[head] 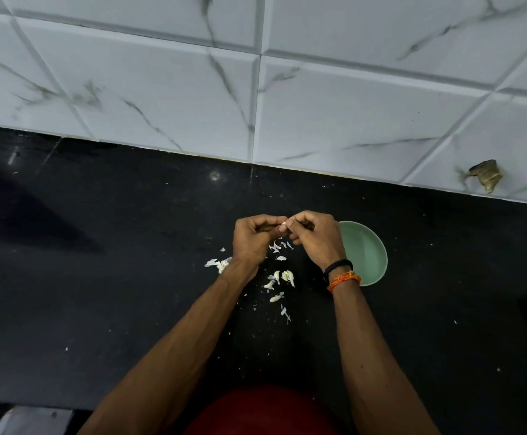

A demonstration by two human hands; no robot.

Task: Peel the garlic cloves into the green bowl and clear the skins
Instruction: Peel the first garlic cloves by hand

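Over the black counter, my left hand (252, 238) and my right hand (314, 237) meet fingertip to fingertip and pinch one small pale garlic clove (283, 227) between them. The green bowl (367, 252) sits just right of my right hand, partly hidden by that wrist; the part I see holds nothing. Several garlic cloves (282, 276) lie on the counter between my forearms. White skins (279, 246) are scattered under my hands, and a torn garlic piece with skin (220, 264) lies left of my left wrist.
The black counter (99, 277) runs to a white marble-tiled wall (256, 105) behind. Small skin flecks (285, 313) dot the counter toward me. A chipped hole (486, 175) marks the wall at right. A red garment (265, 412) shows at the bottom edge.
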